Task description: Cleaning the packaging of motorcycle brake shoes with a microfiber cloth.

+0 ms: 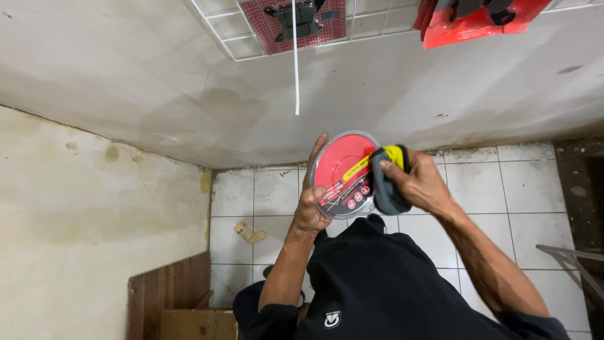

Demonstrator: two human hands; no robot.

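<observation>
Head view, looking down past a black shirt (pixel 377 277) toward a corner of stained walls and a white tiled floor (pixel 503 189).

Hemmed in at 9 o'clock by a blotched cream wall (pixel 82 214), at 12 o'clock by a second grey-white wall (pixel 264 82) meeting the floor just behind the hands. Open tiles from 2 to 4 o'clock; more bare tiles at 8 o'clock, broken only by a small yellowish scrap (pixel 250 233). Brown wooden boards (pixel 170 283) and a cardboard box (pixel 196 324) at 7 o'clock, tight against the cream wall. Metal bars (pixel 572 264) at the 4 o'clock edge. Overhead at 12 o'clock, a white wire grid (pixel 226 31) on the wall, a thin white cord (pixel 296 63) hanging from it, red packaging (pixel 478 22) at 1 o'clock.

Near frame centre, a round clear plastic tub (pixel 343 175), red inside, with a dark label strip and a yellow band across its face, held up in front of the chest, well clear of both walls. Left hand (pixel 310 201) wrapped around its 8 o'clock rim, fingers curled behind, thumb along the edge. Right hand (pixel 418 184) at 3 o'clock, closed around a dark grey cloth (pixel 387 189) with a yellow patch, pressed against the tub's rim.
</observation>
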